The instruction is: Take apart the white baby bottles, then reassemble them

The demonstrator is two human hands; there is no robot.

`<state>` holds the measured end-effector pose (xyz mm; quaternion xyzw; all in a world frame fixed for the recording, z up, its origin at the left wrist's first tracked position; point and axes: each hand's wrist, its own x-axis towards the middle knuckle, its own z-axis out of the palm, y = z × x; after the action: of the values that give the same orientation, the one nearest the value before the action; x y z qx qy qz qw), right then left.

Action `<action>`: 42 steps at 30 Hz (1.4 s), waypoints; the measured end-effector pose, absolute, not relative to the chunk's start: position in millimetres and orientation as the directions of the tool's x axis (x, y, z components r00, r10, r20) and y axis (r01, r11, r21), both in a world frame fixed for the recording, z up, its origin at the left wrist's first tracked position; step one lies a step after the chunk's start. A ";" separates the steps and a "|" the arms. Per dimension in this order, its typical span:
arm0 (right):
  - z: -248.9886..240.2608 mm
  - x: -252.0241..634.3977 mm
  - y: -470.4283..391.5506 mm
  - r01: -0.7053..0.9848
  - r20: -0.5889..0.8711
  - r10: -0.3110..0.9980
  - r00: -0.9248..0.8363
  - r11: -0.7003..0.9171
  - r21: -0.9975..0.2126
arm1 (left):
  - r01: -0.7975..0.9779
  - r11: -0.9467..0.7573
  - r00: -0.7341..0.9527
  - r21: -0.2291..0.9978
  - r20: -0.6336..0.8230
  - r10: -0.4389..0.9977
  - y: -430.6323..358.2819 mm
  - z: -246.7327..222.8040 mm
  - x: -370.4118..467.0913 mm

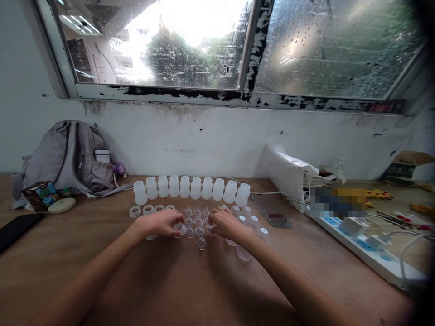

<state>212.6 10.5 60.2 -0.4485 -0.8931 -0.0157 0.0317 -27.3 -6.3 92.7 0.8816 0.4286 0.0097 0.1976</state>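
My left hand [163,222] is closed in a pinch on a small clear silicone teat [181,228], at the left edge of a cluster of similar teats [198,222] on the table. On the cluster's other side, my right hand [227,222] has its fingertips closed on another clear teat [209,230], mostly covered by the fingers. One teat [201,244] sits nearest to me, apart from the rows. White screw rings [135,211] lie by my left hand, some hidden under it. Clear domed caps [244,253] are spread around and beneath my right forearm.
Several frosted white bottles [195,188] stand in a curved row behind the parts. A grey backpack [68,154], small carton [41,194] and black phone [18,230] are at left. At right are a white bag [288,172] and a power strip [365,246] with plugged-in chargers.
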 end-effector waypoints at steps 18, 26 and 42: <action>64.3 191.1 2.6 0.140 0.334 0.906 -0.258 0.377 -0.915 | 0.077 -0.287 0.365 0.955 0.241 0.899 -12.8 71.4 15.2; 84.8 185.9 -19.8 0.333 0.563 0.767 -0.308 0.641 -0.691 | -0.025 -0.287 0.353 0.958 0.277 0.894 -20.9 75.8 20.6; 96.1 190.1 -21.4 -0.069 0.150 0.880 -0.450 0.134 -0.989 | 0.096 -0.533 0.362 0.841 0.469 0.805 -30.1 83.3 21.3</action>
<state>190.1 -21.4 96.1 -0.3223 -0.6293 0.5738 0.4134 21.3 -30.1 83.3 0.7357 0.3063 0.4745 0.3739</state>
